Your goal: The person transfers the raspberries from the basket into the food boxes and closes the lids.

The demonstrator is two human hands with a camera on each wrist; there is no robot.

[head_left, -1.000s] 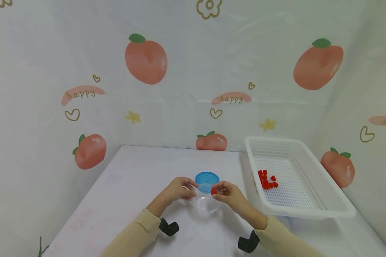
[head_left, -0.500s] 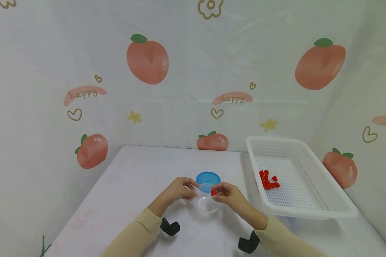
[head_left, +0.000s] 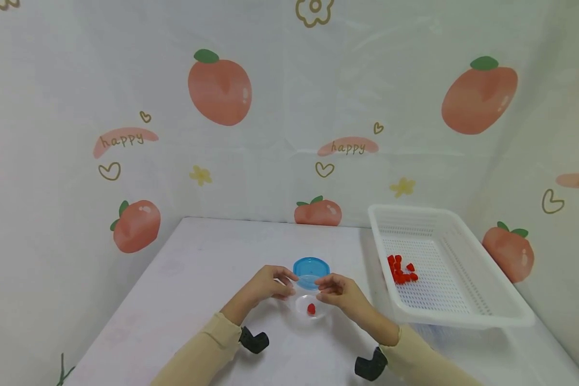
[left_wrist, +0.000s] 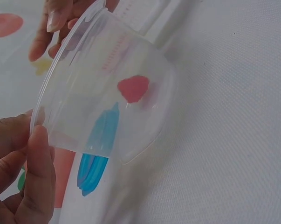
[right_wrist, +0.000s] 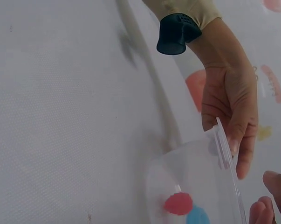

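Observation:
A clear round plastic container (head_left: 310, 316) stands on the table, its wall showing well in the left wrist view. My left hand (head_left: 274, 282) pinches its rim; in the left wrist view the left thumb and fingers (left_wrist: 40, 158) are on either side of that edge. One small red rounded-triangular piece (head_left: 311, 309) lies at the container's bottom. Above the right side of the opening is my right hand (head_left: 340, 291), fingers loosely bent and holding nothing. Just behind the container lies a blue round lid (head_left: 311, 265), seen partly through the clear wall.
To the right is a large white perforated basket (head_left: 463, 320) with several red pieces (head_left: 398, 272) gathered at its left side. A printed white curtain (head_left: 270, 177) rises behind the table (head_left: 212, 246). Black wrist mounts (head_left: 254, 341) hang below both sleeves.
The right fingers held a red piece above the container in both earlier frames. They have let go of it, and it now lies inside. The left hand has kept its place.

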